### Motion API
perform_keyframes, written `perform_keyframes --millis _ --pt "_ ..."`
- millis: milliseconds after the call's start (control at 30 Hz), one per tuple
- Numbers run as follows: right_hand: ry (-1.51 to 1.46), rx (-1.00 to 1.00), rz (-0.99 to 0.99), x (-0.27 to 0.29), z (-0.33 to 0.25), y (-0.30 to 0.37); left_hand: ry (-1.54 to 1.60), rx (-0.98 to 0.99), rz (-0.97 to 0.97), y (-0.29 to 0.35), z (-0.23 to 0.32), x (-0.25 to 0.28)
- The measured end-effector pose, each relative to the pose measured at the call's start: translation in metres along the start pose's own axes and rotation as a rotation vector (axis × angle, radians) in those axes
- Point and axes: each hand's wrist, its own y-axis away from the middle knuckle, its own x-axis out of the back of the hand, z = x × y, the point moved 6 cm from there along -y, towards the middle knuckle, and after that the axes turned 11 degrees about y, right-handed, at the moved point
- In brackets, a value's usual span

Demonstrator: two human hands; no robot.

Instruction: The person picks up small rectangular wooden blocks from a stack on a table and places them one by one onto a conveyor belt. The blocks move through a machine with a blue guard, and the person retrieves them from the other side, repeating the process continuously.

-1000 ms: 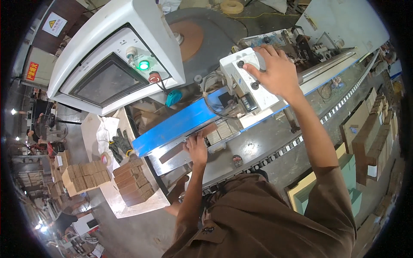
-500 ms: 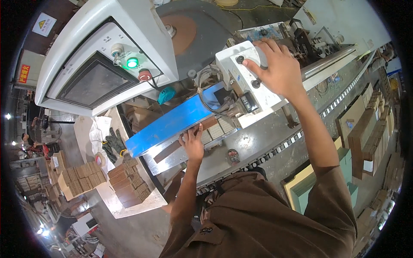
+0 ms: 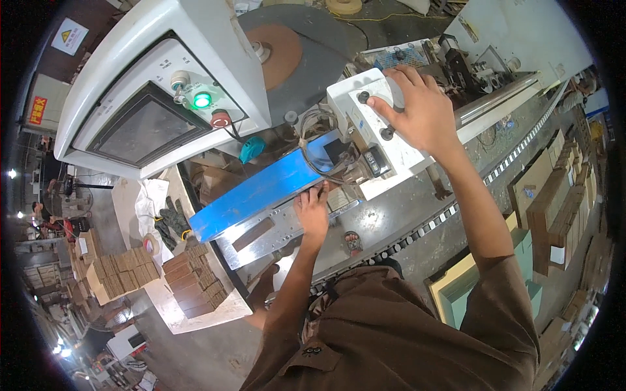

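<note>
My right hand (image 3: 424,114) rests on top of the white machine head (image 3: 404,153), fingers spread and the thumb beside a black knob (image 3: 363,98). My left hand (image 3: 313,212) is at the near edge of the long blue cover (image 3: 261,186), its fingers stretched forward over the metal plate (image 3: 264,234) and apart from each other. The fingertips are partly hidden against the cover, so what they press on is not clear. Pale blocks (image 3: 339,199) lie in a row just right of these fingers. A small black counter (image 3: 376,159) sits on the head's near side.
A white control cabinet (image 3: 251,78) with a dark screen, green lit button and red stop button stands at the left. Brown block stacks (image 3: 195,280), a tape roll (image 3: 151,244) and a dark glove (image 3: 173,218) lie on the side table (image 3: 189,319). Green-lined frames (image 3: 450,296) lie at right.
My left hand has slid right along the edge of the blue cover, toward the machine head. The brown piece that showed beside its fingers is now covered. My right hand stays on the head.
</note>
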Motion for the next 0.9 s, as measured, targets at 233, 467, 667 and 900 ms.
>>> perform_keyframes --millis 233,467,667,900 --pt "-0.023 0.009 -0.003 0.001 -0.002 -0.003 0.116 -0.066 0.078 -0.018 0.021 -0.031" --pt "-0.016 0.002 -0.041 0.003 -0.002 -0.003 0.022 0.200 0.278 0.036 -0.043 0.001" --pt "0.008 0.015 -0.018 -0.004 0.001 0.001 -0.042 0.404 0.102 0.107 -0.142 0.100" --pt "0.007 0.009 0.004 -0.006 0.002 0.000 0.036 0.289 -0.131 0.093 -0.139 0.096"
